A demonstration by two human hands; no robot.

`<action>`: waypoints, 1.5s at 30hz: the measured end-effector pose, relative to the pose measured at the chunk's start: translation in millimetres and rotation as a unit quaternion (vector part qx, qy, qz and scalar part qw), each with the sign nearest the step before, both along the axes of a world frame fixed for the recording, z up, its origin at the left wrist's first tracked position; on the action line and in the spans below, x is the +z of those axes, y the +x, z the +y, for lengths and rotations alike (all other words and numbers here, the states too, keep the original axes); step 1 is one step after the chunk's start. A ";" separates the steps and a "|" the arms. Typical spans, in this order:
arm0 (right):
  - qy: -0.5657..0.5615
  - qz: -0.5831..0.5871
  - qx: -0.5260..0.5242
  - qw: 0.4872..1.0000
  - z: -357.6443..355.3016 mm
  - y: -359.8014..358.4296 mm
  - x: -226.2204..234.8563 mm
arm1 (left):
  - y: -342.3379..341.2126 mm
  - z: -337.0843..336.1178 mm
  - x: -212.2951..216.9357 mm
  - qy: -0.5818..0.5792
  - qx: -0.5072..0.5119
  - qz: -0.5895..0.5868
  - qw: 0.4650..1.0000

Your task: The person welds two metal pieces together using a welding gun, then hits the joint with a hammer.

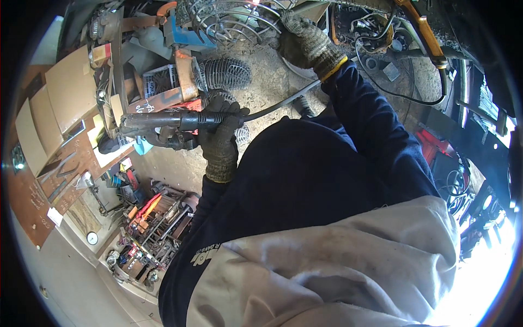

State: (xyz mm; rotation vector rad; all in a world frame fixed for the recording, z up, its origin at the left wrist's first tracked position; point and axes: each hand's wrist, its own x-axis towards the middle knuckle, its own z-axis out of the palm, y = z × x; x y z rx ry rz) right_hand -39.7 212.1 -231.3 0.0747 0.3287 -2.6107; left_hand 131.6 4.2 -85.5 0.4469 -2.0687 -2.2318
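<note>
My left hand (219, 133), in a dark work glove, is closed around the black handle of a welding electrode holder (163, 121) that points left; its grey cable (283, 102) runs back to the right. My right hand (306, 41), in a knitted grey glove with a yellow cuff, grips the rim of a round wire grille (229, 19) lying on the bench top. Both arms are in dark blue sleeves, and a light grey apron covers my front below them.
A dusty concrete bench surface (272, 76) carries ribbed wire guards (226, 72), metal scraps and cardboard pieces (65, 87) on the left. An orange-handled clamp (427, 35) and tangled wires (370, 27) sit at the upper right. A cart of tools (155, 229) stands on the floor below left.
</note>
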 end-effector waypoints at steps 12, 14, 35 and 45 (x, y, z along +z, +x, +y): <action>0.015 0.097 -0.124 0.987 -20.0 -0.8 5.1 | -13.3 2.5 2.5 -0.019 -0.032 -0.004 0.999; 0.015 0.083 -0.130 0.988 -19.9 3.7 15.7 | -16.1 0.5 -1.4 -0.005 -0.037 0.008 0.999; 0.233 0.120 -0.074 0.962 11.3 11.3 15.1 | -14.5 -10.9 1.0 0.011 -0.056 0.026 0.998; 0.512 0.248 -0.057 0.820 16.6 9.7 18.4 | -7.3 -14.0 -5.6 0.011 -0.058 0.014 0.998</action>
